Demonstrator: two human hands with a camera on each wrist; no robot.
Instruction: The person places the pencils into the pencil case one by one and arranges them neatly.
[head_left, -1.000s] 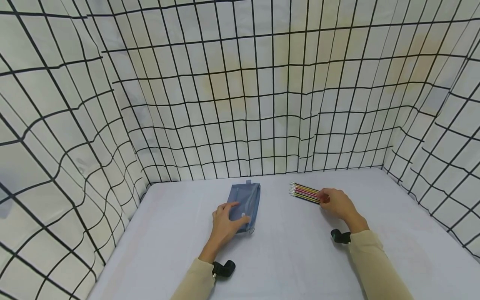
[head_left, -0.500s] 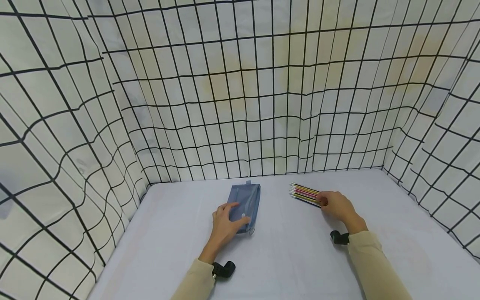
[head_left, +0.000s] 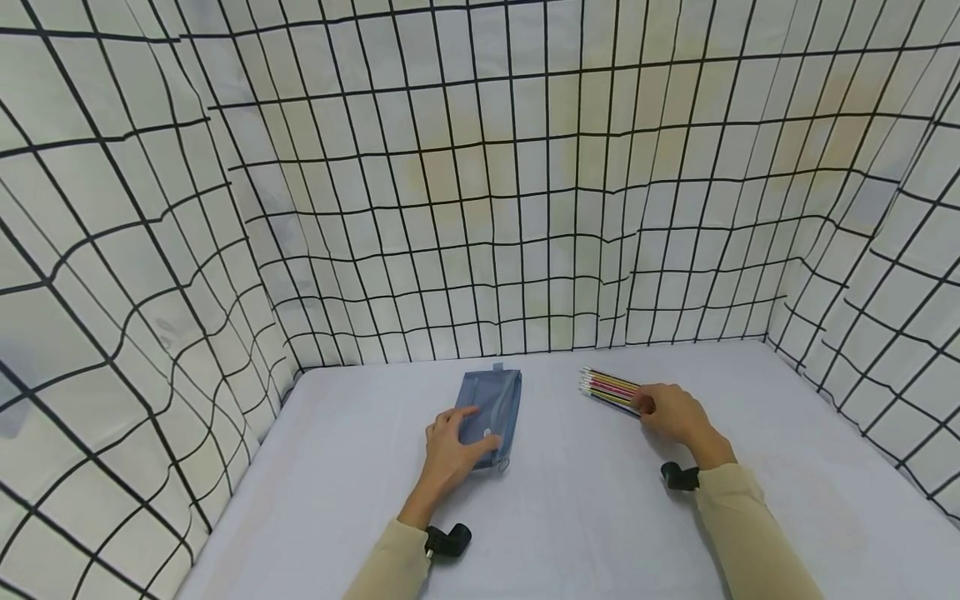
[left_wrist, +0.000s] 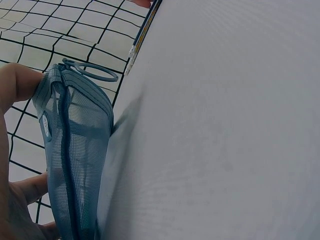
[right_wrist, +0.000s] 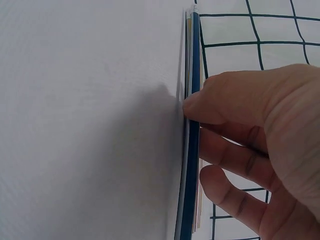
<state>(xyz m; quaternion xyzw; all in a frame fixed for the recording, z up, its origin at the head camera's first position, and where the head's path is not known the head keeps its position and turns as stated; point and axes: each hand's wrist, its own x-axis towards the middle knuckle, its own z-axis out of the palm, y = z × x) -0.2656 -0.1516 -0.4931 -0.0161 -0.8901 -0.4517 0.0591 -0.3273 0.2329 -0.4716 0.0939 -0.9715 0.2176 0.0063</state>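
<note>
In the head view a blue zippered mesh pouch lies flat on the white table. My left hand rests on its near half, thumb and fingers spread over the top face. The left wrist view shows the pouch's zipper closed along the side and a ring loop at its end. To the right, several pencils lie side by side in a row, white tips pointing left. My right hand holds them near their right ends, which it hides. In the right wrist view my thumb presses a dark blue pencil at the row's edge.
White walls under black netting enclose the table at the back and both sides. A small black camera sits on the left wrist and another black camera on the right.
My right hand has shifted very slightly at the pencils' right ends, and the row's near edge has fanned a little. My left hand and the pouch stay in place.
</note>
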